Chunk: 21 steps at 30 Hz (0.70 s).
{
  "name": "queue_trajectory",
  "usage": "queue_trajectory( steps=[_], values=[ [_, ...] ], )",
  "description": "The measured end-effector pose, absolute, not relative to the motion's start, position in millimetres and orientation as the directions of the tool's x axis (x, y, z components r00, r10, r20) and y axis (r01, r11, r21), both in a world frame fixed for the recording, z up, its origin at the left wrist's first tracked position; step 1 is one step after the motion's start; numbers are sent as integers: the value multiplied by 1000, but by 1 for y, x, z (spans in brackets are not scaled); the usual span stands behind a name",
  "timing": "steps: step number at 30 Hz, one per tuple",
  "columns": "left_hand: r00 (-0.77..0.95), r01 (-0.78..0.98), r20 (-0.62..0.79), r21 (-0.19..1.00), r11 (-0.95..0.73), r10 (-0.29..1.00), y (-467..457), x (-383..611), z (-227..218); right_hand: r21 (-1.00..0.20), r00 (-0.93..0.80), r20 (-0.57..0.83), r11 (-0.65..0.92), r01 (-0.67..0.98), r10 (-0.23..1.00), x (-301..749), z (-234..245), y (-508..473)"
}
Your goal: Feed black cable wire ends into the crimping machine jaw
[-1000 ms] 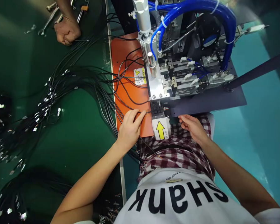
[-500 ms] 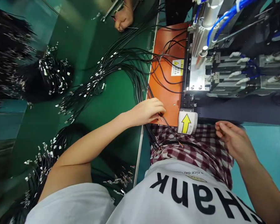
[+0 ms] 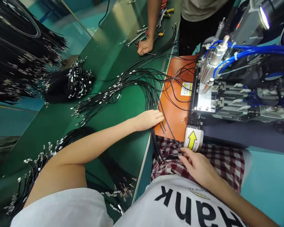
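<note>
My left hand (image 3: 148, 119) lies flat with its fingers stretched out on the bundle of thin black cables (image 3: 134, 80) where it crosses from the green table onto the orange plate (image 3: 174, 108). My right hand (image 3: 198, 167) is at my lap, on the checked cloth, its fingertips pinching the end of a black cable (image 3: 172, 142) just below the white tag with the yellow arrow (image 3: 193, 139). The machine (image 3: 229, 88) with blue hoses stands right of the orange plate.
Another person stands at the far side, a closed hand (image 3: 144, 46) resting on the table among wrenches and pliers (image 3: 142, 31). Heaps of black cables with metal ends (image 3: 68, 82) lie left and near my left elbow. The table edge (image 3: 143, 164) runs beside my lap.
The view has swung left and up. My left hand has opened flat onto the cables. My right hand came in from the right to the cable end at my lap.
</note>
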State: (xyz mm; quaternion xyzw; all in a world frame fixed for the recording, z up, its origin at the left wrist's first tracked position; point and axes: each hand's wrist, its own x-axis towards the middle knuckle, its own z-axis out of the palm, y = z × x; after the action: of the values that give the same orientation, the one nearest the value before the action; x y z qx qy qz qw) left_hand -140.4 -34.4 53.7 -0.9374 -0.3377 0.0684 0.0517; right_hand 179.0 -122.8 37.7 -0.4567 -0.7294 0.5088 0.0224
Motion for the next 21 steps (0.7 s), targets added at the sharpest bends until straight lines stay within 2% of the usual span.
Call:
queue_trajectory(
  steps=[2, 6, 10, 12, 17, 21],
  values=[
    [799, 564, -124, -185, -804, 589, -32, -140, 57, -810, -590, -421, 6, 586, 689, 176, 32, -124],
    [860, 436, -190, -211, -875, 474, -26, -139, 67, -873, -599, -463, -221, 434, 653, 181, 33, -126],
    [869, 446, -149, -176, -878, 472, -33, -129, 82, -884, -597, -460, -281, 373, 657, 188, 35, -128],
    [883, 448, -100, -115, -887, 459, -48, -117, 89, -886, -593, -456, -279, 370, 663, 193, 34, -127],
    [946, 323, -32, 80, -943, 322, -101, -88, 98, -874, -551, -468, -268, 406, 691, 206, 38, -119],
    [912, 408, -69, 243, -880, 404, -115, -77, 96, -862, -590, -469, -196, 467, 657, 204, 40, -117]
  ],
)
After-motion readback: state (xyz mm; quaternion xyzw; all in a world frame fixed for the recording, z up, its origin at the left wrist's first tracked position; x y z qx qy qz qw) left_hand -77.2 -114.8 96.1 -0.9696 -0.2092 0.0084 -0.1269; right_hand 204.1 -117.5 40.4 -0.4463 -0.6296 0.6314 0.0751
